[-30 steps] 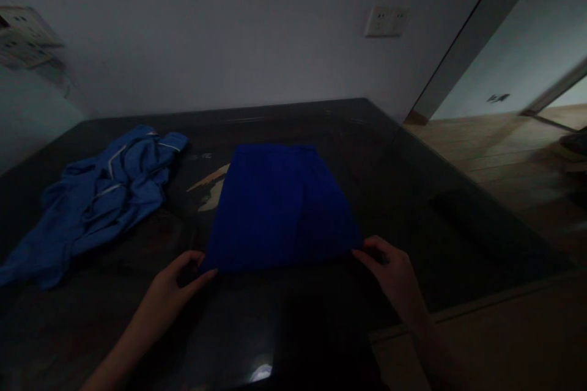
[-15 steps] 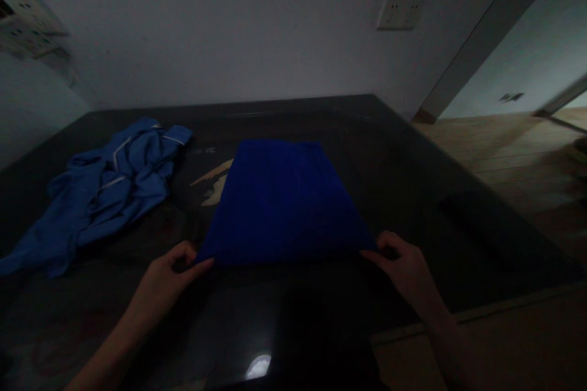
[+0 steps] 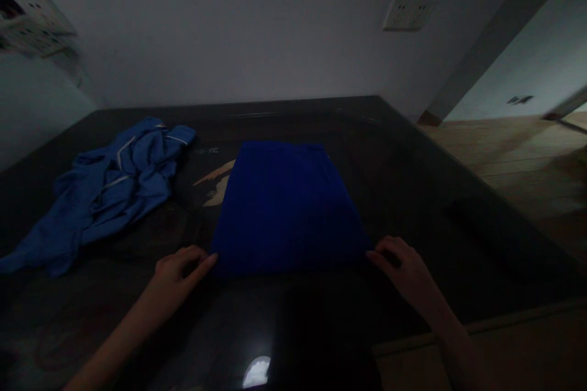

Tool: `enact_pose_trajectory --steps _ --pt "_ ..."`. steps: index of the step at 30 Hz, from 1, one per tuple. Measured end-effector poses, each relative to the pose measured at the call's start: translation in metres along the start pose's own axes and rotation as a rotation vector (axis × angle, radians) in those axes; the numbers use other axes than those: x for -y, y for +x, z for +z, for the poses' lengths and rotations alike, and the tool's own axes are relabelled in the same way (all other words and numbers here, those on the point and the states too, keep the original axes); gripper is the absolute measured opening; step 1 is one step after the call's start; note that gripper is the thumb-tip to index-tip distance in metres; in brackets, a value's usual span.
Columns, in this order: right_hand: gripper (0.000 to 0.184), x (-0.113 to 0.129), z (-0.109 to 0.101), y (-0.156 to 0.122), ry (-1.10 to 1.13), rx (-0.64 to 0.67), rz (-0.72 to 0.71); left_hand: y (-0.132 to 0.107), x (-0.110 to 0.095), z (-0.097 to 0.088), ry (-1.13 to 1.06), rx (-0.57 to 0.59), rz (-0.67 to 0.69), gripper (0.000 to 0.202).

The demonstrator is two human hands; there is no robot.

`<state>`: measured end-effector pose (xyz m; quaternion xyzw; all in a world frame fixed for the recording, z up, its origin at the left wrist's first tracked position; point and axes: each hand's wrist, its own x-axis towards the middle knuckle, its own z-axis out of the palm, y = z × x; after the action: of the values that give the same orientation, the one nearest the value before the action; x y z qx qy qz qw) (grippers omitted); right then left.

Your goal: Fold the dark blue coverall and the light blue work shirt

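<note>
A deep-blue folded cloth lies in a near-rectangle on the dark glossy table, its exact kind hard to tell in the dim light. At its near left corner my left hand is closed in a pinch, thumb and fingertips on the edge. My right hand pinches the near right corner in the same way. Between the two hands the near edge runs almost straight. To the left, a crumpled blue garment with white piping lies in a loose heap, apart from my hands.
The dark table meets a pale wall with a socket plate. More sockets are at the far left. A dark flat object rests near the right edge. Beyond lies a wooden floor.
The cloth's near edge has come slightly closer to me and lies flatter. My left hand has shifted a little inward with its corner. The view has turned slightly left.
</note>
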<state>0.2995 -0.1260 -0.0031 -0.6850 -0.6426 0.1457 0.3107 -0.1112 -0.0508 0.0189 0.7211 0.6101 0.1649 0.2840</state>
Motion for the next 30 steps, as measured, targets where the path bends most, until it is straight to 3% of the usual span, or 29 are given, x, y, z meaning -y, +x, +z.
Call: enact_pose_trajectory --steps 4,13,17,21,24,30 --pt "0.054 0.006 0.005 0.003 -0.044 -0.051 -0.019 0.005 -0.003 0.006 0.064 0.002 -0.014 0.051" --pt "0.061 -0.004 0.0 -0.008 -0.155 -0.009 -0.001 -0.016 0.009 0.021 0.231 0.009 0.036 0.046" --pt "0.062 -0.008 -0.003 -0.009 -0.169 0.009 0.0 -0.017 0.011 0.012 0.094 0.097 0.1 0.049" --pt "0.056 -0.01 -0.003 -0.006 -0.075 0.028 0.001 -0.024 0.01 0.003 -0.083 0.062 0.104 0.043" --pt "0.057 -0.009 0.004 -0.005 -0.101 -0.034 -0.006 -0.03 0.01 0.006 -0.064 0.056 0.14 0.038" --pt "0.059 -0.005 0.015 -0.006 -0.156 -0.089 -0.044 -0.029 0.009 0.011 -0.038 0.099 0.067 0.037"
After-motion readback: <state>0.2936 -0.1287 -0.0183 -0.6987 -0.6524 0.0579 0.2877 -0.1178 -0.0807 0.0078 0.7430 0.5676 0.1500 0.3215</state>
